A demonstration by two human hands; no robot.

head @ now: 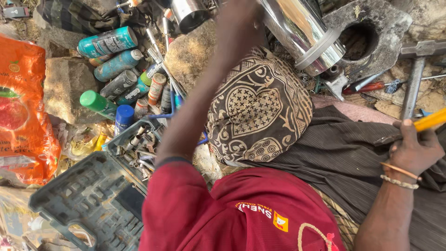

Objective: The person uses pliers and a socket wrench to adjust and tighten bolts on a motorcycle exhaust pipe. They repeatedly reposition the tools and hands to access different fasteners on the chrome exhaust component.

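Red sleeve [195,209] nearest; left hand [241,21] braces the shiny steel cylinder [302,35], grip hidden; right hand [413,148] clamped on yellow-handled tool [429,120]—steady the cylinder first.

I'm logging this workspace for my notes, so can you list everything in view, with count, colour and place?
Shiny steel cylinder: one, silver, top centre, against the left hand.
Patterned cloth bundle: one, brown and cream, centre.
Spray cans: several, teal, green and blue, upper left.
Open plastic tool case: one, grey-green, lower left, metal bits in its lid.
Orange printed bag: one, left edge.
Steel hammer: one, grey, upper right.
Concrete block with round hole: one, grey, top right.
Yellow-handled tool: one, right edge, gripped by the right hand.
Left hand: top centre, reaching the cylinder.
Right hand: right edge, wearing bracelets.
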